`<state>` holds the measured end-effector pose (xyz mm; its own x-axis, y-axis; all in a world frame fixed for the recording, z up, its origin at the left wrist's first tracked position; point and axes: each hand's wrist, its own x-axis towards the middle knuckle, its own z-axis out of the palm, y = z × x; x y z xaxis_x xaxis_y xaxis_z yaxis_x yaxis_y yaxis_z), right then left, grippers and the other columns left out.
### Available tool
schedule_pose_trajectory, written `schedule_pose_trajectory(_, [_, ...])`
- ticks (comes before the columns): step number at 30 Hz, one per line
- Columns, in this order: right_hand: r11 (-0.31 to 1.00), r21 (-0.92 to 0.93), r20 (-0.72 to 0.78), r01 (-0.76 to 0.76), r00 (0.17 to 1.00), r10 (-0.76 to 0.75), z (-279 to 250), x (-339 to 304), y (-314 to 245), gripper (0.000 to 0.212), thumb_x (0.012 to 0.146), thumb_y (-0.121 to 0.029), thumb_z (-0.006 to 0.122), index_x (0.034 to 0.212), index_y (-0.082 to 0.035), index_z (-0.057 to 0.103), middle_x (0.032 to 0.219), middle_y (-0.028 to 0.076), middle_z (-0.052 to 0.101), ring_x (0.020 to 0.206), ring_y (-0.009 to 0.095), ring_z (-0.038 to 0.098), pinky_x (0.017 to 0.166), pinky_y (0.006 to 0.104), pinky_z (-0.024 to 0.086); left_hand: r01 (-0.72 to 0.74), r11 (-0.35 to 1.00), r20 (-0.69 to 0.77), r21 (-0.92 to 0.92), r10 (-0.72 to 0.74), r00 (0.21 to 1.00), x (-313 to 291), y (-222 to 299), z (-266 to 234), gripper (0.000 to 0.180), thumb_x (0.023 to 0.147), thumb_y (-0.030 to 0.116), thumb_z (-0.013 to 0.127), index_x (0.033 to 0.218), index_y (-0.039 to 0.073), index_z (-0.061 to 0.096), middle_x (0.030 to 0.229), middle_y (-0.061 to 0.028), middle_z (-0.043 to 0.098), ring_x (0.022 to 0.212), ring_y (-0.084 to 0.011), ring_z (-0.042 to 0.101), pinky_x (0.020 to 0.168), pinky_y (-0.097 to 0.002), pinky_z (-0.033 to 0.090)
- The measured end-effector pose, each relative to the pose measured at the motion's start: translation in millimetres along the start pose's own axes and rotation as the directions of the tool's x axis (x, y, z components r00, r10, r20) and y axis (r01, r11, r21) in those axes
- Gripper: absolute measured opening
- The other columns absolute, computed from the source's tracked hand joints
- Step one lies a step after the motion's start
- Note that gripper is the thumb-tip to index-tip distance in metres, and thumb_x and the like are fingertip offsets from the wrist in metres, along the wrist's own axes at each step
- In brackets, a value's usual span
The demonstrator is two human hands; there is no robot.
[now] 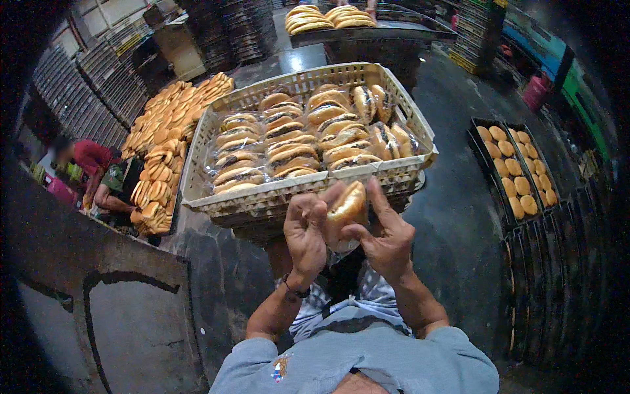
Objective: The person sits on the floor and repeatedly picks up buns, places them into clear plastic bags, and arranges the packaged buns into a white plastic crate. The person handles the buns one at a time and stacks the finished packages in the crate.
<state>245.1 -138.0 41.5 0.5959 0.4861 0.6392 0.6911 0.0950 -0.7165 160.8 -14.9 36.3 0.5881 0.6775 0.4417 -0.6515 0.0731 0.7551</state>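
Note:
Both hands hold one filled bun (346,205) in a clear plastic wrapper, just in front of the near rim of a cream plastic crate (197,172). My left hand (304,231) grips the wrapper's left side with curled fingers. My right hand (386,235) pinches its right side, fingers spread upward. The crate holds rows of wrapped filled buns (289,141), packed on edge, with several more standing at its right end.
A long table of unwrapped buns (164,141) runs to the left, where a person in red (92,157) sits. Dark trays of round buns (512,171) lie on the floor at right. Stacked crates and another bun tray (328,16) stand behind. A dark panel (98,289) is at lower left.

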Motion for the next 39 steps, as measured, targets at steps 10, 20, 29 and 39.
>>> schedule_pose_trajectory(10, [0.996, 0.022, 0.112, 0.082, 0.99, -0.084, -8, 2, -9, 0.076, 0.072, -0.019, 0.088, 0.137, 0.005, 0.055, 0.125, 0.02, 0.067, 0.115, 0.027, 0.067, 0.095, 0.0361, 0.055, -0.263, 0.952, 0.326, 0.154, 0.203, 0.923, -5, 7, -12, 0.018, 0.102, 0.023, 0.058, 0.106, 0.006, 0.052, 0.121, -0.0249, 0.068, 0.116, -0.0289, 0.063, 0.098, -0.0412, 0.05])
schedule_pose_trajectory(20, [0.992, 0.12, 0.214, 0.039, 0.975, -0.064, -13, 2, -7, 0.029, 0.083, -0.012, 0.081, 0.108, 0.001, 0.073, 0.105, 0.017, 0.074, 0.095, 0.024, 0.073, 0.083, 0.0342, 0.058, -0.036, 0.974, 0.276, 0.225, -0.028, 0.961, -5, 9, -32, 0.036, 0.092, 0.023, 0.074, 0.118, 0.002, 0.061, 0.123, -0.0154, 0.065, 0.114, -0.0218, 0.06, 0.099, -0.0348, 0.048])
schedule_pose_trajectory(29, [0.932, 0.211, 0.426, -0.294, 0.886, 0.183, -22, 3, 3, 0.027, 0.085, -0.018, 0.081, 0.103, 0.0, 0.074, 0.101, 0.013, 0.076, 0.092, 0.019, 0.073, 0.081, 0.0314, 0.057, 0.52, 0.854, 0.102, 0.016, -0.519, 0.849, -9, 11, -47, 0.023, 0.094, 0.02, 0.071, 0.099, -0.003, 0.072, 0.09, -0.0048, 0.072, 0.082, -0.0106, 0.064, 0.078, -0.0254, 0.053])
schedule_pose_trajectory(39, [0.952, 0.291, 0.505, -0.096, 0.861, -0.067, -19, -7, 11, 0.029, 0.078, -0.007, 0.08, 0.107, -0.011, 0.076, 0.109, 0.01, 0.07, 0.102, 0.025, 0.068, 0.087, 0.0334, 0.055, 0.539, 0.791, 0.255, 0.29, -0.607, 0.753, -9, 16, -57, 0.02, 0.093, 0.02, 0.072, 0.093, -0.001, 0.071, 0.086, -0.0051, 0.069, 0.078, -0.011, 0.062, 0.071, -0.0262, 0.049])
